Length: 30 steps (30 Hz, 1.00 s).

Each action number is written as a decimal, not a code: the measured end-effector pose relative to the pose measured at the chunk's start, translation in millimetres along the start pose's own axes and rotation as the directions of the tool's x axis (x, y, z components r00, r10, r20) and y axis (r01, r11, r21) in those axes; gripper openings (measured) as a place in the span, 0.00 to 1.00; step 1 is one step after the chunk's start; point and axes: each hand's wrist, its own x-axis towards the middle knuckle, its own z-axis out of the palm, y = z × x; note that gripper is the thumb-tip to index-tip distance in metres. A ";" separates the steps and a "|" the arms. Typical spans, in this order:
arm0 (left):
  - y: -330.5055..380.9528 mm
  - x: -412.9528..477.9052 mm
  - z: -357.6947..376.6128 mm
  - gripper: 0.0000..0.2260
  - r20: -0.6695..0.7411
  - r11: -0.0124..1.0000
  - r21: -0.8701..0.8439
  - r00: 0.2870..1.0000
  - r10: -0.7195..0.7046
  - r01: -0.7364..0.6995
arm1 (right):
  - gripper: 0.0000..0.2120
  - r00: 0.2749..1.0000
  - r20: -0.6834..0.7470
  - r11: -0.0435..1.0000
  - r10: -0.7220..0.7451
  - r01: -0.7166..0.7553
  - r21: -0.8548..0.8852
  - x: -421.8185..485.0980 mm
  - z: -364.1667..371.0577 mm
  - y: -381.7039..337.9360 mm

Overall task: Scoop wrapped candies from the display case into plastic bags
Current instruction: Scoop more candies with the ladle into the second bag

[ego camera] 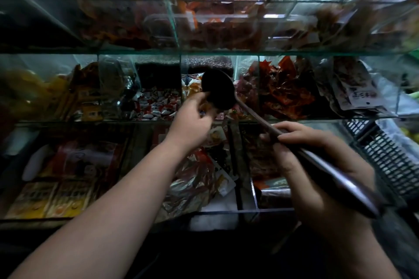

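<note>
A dim glass display case fills the view, stepped in three tiers of compartments divided by glass walls. The far tier holds heaps of red and orange packets, mostly blurred. In the middle tier, one compartment near the centre holds wrapped candies in orange, yellow and white. The compartment just left of it is piled with red-and-white sweets, and the one to the right with crumpled red packets. The near tier holds flat printed packets on the left and foil-wrapped goods in the middle. A black mesh basket stands at the right edge beside the case.

The right hand grips the long dark handle of a ladle, fingers wrapped over it and the forefinger laid along the top. The handle slants from near right up to far left. The ladle's round bowl hangs over the central candy compartment, its dark back turned toward the camera (what lies inside it is hidden).

The left hand reaches into that same compartment. Its fingers are curled downward right against the bowl's near-left rim, the thumb touching the edge. Whether those fingers have hold of a candy I cannot tell, as the knuckles cover whatever is under them.
</note>
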 end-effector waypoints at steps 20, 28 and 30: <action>-112.6 -169.0 -56.6 0.16 -0.229 0.879 0.236 0.903 -0.364 0.414 | 0.01 0.796 -0.560 0.949 -0.230 0.055 -0.310 140.6 200.6 118.0; -121.0 -162.3 -61.0 0.20 -0.236 0.898 0.163 0.900 -0.366 0.408 | 0.05 0.757 -0.636 0.974 0.149 0.000 0.229 178.3 202.3 138.8; -120.5 -159.6 -61.9 0.20 -0.241 0.898 0.172 0.901 -0.360 0.404 | 0.08 0.765 -0.604 0.945 0.222 -0.017 0.327 180.7 202.1 139.4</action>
